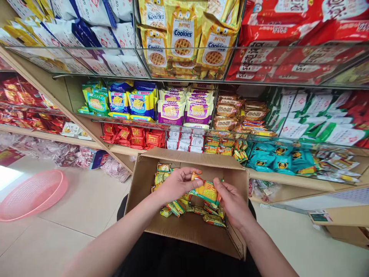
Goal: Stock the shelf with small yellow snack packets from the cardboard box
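Note:
Over an open cardboard box [184, 229], both my hands grip small yellow and green snack packets [208, 191]. My left hand [180, 182] pinches them from the left with thumb and fingers. On the other end, my right hand [232, 202] has its thumb on top and its fingers curled round the edge. How many packets are between the hands I cannot tell. Below, loose packets of a like kind [175, 207] lie in the box, several at its left side and several more at its right. The box rests on my lap between my forearms.
Ahead are shelves of packaged snacks; yellow cookie bags [182, 34] stand above, red packets [135, 136] and teal packets [273, 157] below. A glass shelf front [184, 63] crosses the view. A pink basket [37, 196] stands on the floor at left, a cardboard carton [343, 217] at right.

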`<act>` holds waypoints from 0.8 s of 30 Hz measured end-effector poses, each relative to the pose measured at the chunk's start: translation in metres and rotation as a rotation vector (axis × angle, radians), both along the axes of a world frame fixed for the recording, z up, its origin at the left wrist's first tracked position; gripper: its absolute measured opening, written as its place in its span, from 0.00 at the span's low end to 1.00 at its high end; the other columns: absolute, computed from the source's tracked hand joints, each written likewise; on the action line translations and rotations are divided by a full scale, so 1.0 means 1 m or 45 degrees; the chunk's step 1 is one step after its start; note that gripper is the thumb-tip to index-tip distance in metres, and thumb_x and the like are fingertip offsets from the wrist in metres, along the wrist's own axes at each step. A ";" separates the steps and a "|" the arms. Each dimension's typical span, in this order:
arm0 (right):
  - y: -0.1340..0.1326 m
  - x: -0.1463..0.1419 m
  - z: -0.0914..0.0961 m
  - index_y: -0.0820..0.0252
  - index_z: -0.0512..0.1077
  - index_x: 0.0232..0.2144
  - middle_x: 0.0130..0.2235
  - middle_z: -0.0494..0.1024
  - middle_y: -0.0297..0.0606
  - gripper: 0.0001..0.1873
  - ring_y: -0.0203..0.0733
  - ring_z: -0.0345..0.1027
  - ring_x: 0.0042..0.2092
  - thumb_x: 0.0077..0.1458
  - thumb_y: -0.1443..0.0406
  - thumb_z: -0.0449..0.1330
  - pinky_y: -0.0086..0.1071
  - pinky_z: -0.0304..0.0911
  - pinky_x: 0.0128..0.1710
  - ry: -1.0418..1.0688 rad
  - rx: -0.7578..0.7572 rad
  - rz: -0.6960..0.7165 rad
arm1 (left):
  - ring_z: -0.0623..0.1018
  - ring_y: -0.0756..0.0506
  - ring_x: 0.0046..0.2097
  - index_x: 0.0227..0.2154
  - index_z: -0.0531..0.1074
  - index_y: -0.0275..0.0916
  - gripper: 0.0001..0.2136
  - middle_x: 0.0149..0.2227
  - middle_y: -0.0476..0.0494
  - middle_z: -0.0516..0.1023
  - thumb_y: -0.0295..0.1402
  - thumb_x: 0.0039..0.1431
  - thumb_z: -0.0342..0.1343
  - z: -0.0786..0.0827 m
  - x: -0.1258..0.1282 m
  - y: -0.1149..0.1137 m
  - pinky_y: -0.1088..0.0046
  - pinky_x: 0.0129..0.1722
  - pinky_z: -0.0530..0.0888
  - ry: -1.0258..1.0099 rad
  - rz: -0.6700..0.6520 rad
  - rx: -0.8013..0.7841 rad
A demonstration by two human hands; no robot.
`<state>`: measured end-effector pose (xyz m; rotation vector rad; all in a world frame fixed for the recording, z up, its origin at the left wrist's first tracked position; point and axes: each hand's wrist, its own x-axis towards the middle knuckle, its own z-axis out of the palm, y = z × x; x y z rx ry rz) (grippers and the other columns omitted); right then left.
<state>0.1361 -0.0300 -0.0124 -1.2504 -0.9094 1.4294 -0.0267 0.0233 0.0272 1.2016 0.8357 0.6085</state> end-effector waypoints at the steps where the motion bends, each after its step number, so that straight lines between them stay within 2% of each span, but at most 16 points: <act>1: -0.001 -0.003 -0.001 0.61 0.71 0.29 0.26 0.72 0.35 0.18 0.36 0.65 0.28 0.49 0.52 0.54 0.27 0.58 0.25 0.088 -0.025 -0.037 | 0.72 0.53 0.27 0.37 0.66 0.34 0.21 0.24 0.51 0.73 0.39 0.40 0.62 -0.003 0.002 -0.002 0.75 0.31 0.68 -0.033 0.050 -0.027; 4: -0.006 -0.012 -0.001 0.59 0.68 0.34 0.32 0.73 0.36 0.18 0.37 0.67 0.30 0.47 0.52 0.57 0.28 0.62 0.26 0.282 -0.077 -0.116 | 0.72 0.53 0.28 0.32 0.64 0.35 0.19 0.24 0.52 0.72 0.38 0.39 0.63 -0.008 0.007 -0.007 0.76 0.31 0.68 -0.104 0.240 -0.024; 7: -0.011 -0.013 -0.001 0.59 0.67 0.35 0.33 0.73 0.35 0.18 0.36 0.67 0.31 0.44 0.56 0.61 0.30 0.65 0.29 0.302 -0.035 -0.119 | 0.70 0.55 0.26 0.29 0.62 0.36 0.17 0.25 0.54 0.70 0.39 0.41 0.62 -0.010 0.011 -0.012 0.79 0.27 0.66 -0.093 0.366 0.002; 10: -0.015 -0.006 -0.002 0.61 0.67 0.35 0.31 0.72 0.35 0.17 0.35 0.66 0.29 0.44 0.57 0.61 0.31 0.66 0.31 0.155 0.001 -0.099 | 0.68 0.56 0.26 0.33 0.61 0.37 0.19 0.27 0.54 0.68 0.39 0.41 0.62 -0.009 0.013 -0.014 0.80 0.25 0.64 -0.035 0.216 -0.012; 13: -0.019 0.005 -0.001 0.58 0.63 0.43 0.37 0.72 0.37 0.22 0.36 0.67 0.31 0.46 0.58 0.60 0.31 0.67 0.32 0.030 0.087 -0.091 | 0.68 0.56 0.26 0.37 0.60 0.38 0.21 0.28 0.54 0.68 0.38 0.41 0.61 -0.004 0.019 -0.011 0.80 0.23 0.64 0.003 0.094 -0.004; 15: -0.022 0.015 0.004 0.52 0.54 0.52 0.45 0.69 0.40 0.29 0.39 0.68 0.38 0.48 0.60 0.59 0.32 0.67 0.34 -0.056 0.202 -0.101 | 0.68 0.56 0.25 0.36 0.60 0.38 0.20 0.28 0.54 0.68 0.37 0.42 0.61 0.001 0.027 -0.008 0.80 0.23 0.64 -0.021 0.055 0.012; 17: -0.024 0.029 0.011 0.48 0.49 0.56 0.52 0.63 0.42 0.35 0.43 0.63 0.47 0.48 0.62 0.59 0.34 0.67 0.38 -0.216 0.340 -0.089 | 0.68 0.55 0.26 0.37 0.60 0.39 0.20 0.28 0.54 0.68 0.37 0.42 0.61 0.005 0.039 -0.005 0.79 0.25 0.65 -0.078 -0.008 0.015; 19: -0.022 0.044 0.020 0.48 0.58 0.53 0.56 0.58 0.41 0.30 0.46 0.55 0.54 0.46 0.63 0.60 0.37 0.63 0.44 -0.473 0.483 -0.050 | 0.70 0.54 0.27 0.38 0.59 0.39 0.20 0.28 0.53 0.69 0.37 0.43 0.60 0.009 0.051 -0.002 0.78 0.27 0.66 -0.111 -0.087 0.040; 21: -0.017 0.062 0.027 0.51 0.69 0.43 0.53 0.61 0.41 0.19 0.48 0.54 0.55 0.44 0.63 0.62 0.39 0.59 0.49 -0.701 0.589 -0.049 | 0.71 0.53 0.29 0.41 0.58 0.38 0.20 0.30 0.50 0.70 0.38 0.46 0.58 0.014 0.062 0.005 0.77 0.28 0.67 -0.090 -0.178 0.127; 22: -0.014 0.071 0.027 0.53 0.72 0.38 0.51 0.64 0.41 0.15 0.48 0.56 0.53 0.43 0.63 0.62 0.40 0.58 0.50 -0.759 0.627 -0.106 | 0.71 0.52 0.30 0.42 0.58 0.38 0.20 0.31 0.49 0.70 0.39 0.49 0.55 0.017 0.064 0.011 0.76 0.29 0.68 -0.049 -0.222 0.216; 24: -0.004 0.090 0.022 0.54 0.73 0.36 0.46 0.68 0.41 0.14 0.47 0.60 0.50 0.42 0.62 0.63 0.41 0.57 0.50 -0.762 0.644 -0.345 | 0.72 0.50 0.35 0.46 0.59 0.38 0.19 0.35 0.45 0.71 0.40 0.53 0.50 0.023 0.062 0.028 0.73 0.34 0.69 0.128 -0.275 0.519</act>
